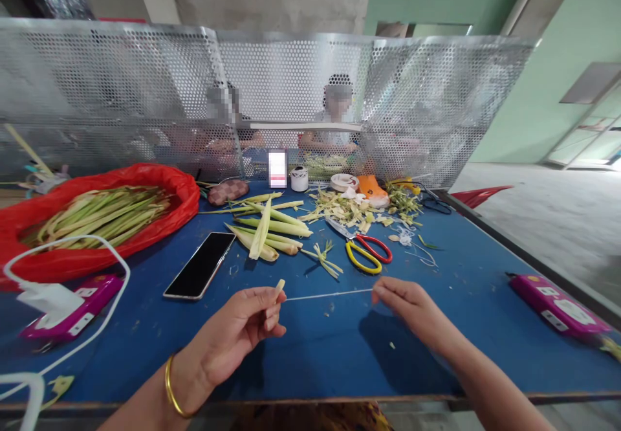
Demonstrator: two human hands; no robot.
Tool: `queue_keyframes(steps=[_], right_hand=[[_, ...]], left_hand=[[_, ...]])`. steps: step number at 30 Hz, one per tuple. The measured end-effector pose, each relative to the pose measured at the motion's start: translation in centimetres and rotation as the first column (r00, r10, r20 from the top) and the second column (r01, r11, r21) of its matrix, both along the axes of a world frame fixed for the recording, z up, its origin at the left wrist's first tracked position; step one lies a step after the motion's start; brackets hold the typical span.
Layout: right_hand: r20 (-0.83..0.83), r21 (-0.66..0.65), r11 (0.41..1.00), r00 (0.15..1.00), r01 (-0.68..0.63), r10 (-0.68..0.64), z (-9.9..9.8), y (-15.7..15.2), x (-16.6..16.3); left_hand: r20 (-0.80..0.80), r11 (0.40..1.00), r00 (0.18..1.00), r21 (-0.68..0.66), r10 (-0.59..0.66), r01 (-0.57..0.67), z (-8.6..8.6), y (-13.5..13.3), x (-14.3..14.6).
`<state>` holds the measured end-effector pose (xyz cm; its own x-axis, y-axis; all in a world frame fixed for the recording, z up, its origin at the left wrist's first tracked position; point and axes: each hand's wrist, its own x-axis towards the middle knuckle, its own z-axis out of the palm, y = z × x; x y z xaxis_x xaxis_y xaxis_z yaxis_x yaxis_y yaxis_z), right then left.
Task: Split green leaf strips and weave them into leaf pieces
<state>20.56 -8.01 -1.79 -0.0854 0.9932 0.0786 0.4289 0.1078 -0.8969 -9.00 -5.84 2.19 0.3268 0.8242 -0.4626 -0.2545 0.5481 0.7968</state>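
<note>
My left hand [242, 327], with a gold bangle at the wrist, pinches a small pale piece of plant leaf [280, 285] between thumb and forefinger. From it a thin white string [330, 295] runs taut to my right hand [402, 298], whose closed fingers grip the other end. Both hands are raised over the blue table. Just beyond them lie scissors [363, 250] with one red and one yellow handle. A small bundle of knotted leaf strips [323, 259] rests left of the scissors, beside several pale green husk-like stalks [264, 230].
A black phone [200, 266] lies at left, near a red plastic bag [187, 198] of long green strips. Purple power strips [557, 301] sit at both sides. Leaf scraps [339, 208], loose white thread [407, 237] and a tape roll [344, 182] lie before the perforated metal screen [295, 81]; people sit behind it.
</note>
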Motion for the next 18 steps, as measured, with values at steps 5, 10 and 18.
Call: queue_keyframes(steps=[5,10,18], right_hand=[[0.195,0.009,0.947,0.928,0.322,-0.318,-0.4,0.3,5.3],[0.414,0.536,0.801,0.744,0.266,-0.524,0.7,0.4,3.5],[0.6,0.21,0.976,0.795,-0.049,-0.089,2.4,6.0,-5.5]], left_hand=[[-0.06,0.998,0.996,0.026,-0.058,0.06,-0.3,0.9,0.9],[-0.135,0.984,0.983,0.11,-0.125,0.14,-0.1,1.5,3.3],[-0.309,0.918,0.935,0.293,-0.175,0.269,0.1,4.8,6.1]])
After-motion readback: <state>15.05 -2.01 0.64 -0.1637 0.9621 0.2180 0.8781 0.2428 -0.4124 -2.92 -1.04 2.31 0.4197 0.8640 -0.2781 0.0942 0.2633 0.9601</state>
